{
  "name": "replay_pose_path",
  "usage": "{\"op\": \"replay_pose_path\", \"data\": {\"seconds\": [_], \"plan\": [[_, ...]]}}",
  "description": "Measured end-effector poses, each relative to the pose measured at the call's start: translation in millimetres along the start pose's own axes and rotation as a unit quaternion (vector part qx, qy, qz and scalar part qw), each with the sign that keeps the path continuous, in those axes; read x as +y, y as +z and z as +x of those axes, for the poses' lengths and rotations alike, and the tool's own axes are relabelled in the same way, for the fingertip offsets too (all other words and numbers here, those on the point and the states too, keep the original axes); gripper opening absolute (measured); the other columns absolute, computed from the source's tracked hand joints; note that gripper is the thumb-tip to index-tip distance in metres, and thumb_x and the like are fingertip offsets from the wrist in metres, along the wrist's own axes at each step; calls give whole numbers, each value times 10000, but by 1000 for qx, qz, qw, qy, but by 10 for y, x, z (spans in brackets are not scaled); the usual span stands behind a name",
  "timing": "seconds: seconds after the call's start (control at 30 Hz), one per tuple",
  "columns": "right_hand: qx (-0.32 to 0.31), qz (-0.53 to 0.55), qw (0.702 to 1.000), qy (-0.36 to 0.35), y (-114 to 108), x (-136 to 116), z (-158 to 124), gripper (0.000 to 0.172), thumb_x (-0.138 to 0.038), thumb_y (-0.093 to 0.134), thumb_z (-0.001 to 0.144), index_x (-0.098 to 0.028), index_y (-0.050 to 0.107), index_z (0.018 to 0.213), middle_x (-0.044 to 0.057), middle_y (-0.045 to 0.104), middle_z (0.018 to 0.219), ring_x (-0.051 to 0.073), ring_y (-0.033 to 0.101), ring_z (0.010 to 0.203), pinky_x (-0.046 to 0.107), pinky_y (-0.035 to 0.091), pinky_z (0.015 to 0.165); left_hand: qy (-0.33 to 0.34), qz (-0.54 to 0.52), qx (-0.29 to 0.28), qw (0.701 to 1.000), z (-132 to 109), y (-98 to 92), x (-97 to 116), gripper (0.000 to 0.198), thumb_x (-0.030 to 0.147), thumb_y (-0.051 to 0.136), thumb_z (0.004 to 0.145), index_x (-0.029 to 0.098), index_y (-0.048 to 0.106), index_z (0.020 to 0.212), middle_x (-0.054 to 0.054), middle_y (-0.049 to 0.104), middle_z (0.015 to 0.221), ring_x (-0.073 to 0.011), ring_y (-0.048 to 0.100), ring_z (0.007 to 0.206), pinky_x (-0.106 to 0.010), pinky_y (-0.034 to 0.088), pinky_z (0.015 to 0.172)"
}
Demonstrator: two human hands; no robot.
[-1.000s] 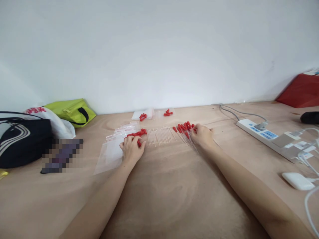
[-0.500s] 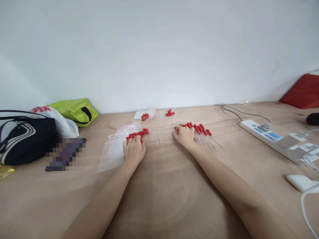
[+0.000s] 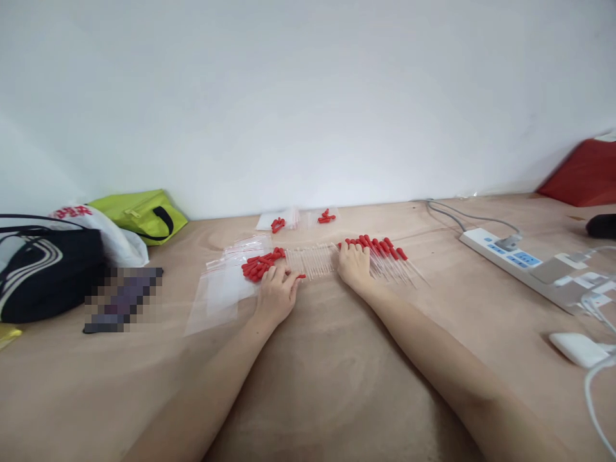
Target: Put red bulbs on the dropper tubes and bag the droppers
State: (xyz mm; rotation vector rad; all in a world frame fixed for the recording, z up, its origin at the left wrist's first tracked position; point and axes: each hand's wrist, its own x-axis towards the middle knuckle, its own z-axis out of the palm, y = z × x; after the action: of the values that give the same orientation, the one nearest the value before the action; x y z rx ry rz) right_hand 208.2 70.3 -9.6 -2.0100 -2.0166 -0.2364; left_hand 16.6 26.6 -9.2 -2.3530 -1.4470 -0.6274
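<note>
A row of thin pale sticks lies side by side in the middle of the table. At its left is a heap of small red caps. My left hand is closed by the near side of the heap, and a single red cap sticks out from its thumb and finger. At the right end of the row, my right hand rests with its fingers curled down; what they grip is hidden. Just right of that hand, several sticks with red caps on their far ends lie slanting on the table.
Clear zip bags overlap at the left. Two small groups of red caps lie on plastic bags by the wall. A power strip with plugs and cables stands right. Bags, including a lime-green one, and a blurred dark object are left.
My left hand has moved right, off the heap of red caps, with one cap now showing at its fingertips. The right hand stays at the end of the stick row.
</note>
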Motion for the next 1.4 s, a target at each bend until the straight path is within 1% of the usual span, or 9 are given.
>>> {"op": "replay_pose_path", "data": {"seconds": [0.07, 0.2, 0.3, 0.4, 0.53, 0.7, 0.93, 1.13, 1.4], "plan": [[33, 3, 999, -33, -4, 84, -90, 303, -90, 333, 808, -77, 553, 1015, 176, 591, 927, 261, 485, 863, 356, 254, 700, 15, -27, 11, 999, -6, 6, -3, 225, 232, 417, 845, 185, 634, 883, -85, 588, 902, -226, 482, 833, -338, 361, 736], [84, 36, 982, -162, -5, 315, -353, 324, -89, 375, 780, -145, 576, 1028, 124, 560, 916, 225, 458, 832, 364, 247, 756, 35, -85, 8, 996, -11, 28, 31, 177, 224, 443, 848, 200, 610, 901, -50, 635, 874, -213, 504, 848, -333, 345, 728], [102, 90, 962, -238, -4, 434, -514, 311, -86, 381, 780, -153, 594, 996, 94, 556, 882, 183, 467, 785, 348, 250, 801, 19, -120, -16, 992, 4, 37, 111, 141, 231, 486, 828, 192, 604, 895, -40, 647, 834, -210, 522, 831, -331, 340, 717], [103, 135, 944, -284, -6, 444, -572, 273, -123, 384, 810, -165, 600, 971, 72, 571, 877, 160, 483, 768, 339, 255, 808, 17, -151, -51, 987, 23, 40, 189, 158, 235, 485, 834, 202, 602, 935, -29, 660, 893, -201, 532, 851, -343, 328, 742], [92, 153, 938, -298, -8, 368, -552, 246, -158, 397, 828, -183, 600, 965, 52, 590, 875, 148, 503, 765, 352, 244, 812, 18, -167, -65, 984, 29, 49, 219, 187, 226, 478, 846, 229, 598, 989, -14, 669, 938, -196, 539, 883, -357, 303, 756], [84, 160, 937, -299, 5, 328, -544, 246, -146, 418, 815, -183, 606, 971, 51, 598, 883, 145, 512, 772, 356, 235, 819, 14, -171, -58, 983, 27, 43, 209, 154, 228, 489, 842, 232, 606, 942, -1, 677, 937, -186, 551, 875, -365, 281, 769], [68, 210, 926, -305, 34, 337, -540, 334, -100, 394, 814, -211, 591, 1060, 45, 624, 897, 136, 525, 777, 341, 232, 821, 24, -196, -31, 980, 30, 20, 207, 152, 282, 481, 851, 224, 622, 845, 6, 687, 858, -166, 557, 808, -351, 267, 756], [42, 226, 917, -325, -5, 357, -513, 271, -161, 396, 849, -219, 632, 970, 35, 642, 858, 125, 541, 783, 329, 219, 792, 73, -183, -32, 980, 8, 17, 191, 184, 283, 460, 862, 232, 631, 815, 8, 679, 813, -156, 551, 804, -355, 252, 785], [40, 186, 921, -340, -62, 317, -497, 243, -195, 408, 848, -221, 642, 908, 22, 630, 817, 118, 518, 730, 311, 198, 717, 93, -168, -46, 980, -24, -4, 176, 214, 278, 421, 872, 214, 615, 808, -13, 659, 784, -165, 540, 813, -379, 234, 855]]}}
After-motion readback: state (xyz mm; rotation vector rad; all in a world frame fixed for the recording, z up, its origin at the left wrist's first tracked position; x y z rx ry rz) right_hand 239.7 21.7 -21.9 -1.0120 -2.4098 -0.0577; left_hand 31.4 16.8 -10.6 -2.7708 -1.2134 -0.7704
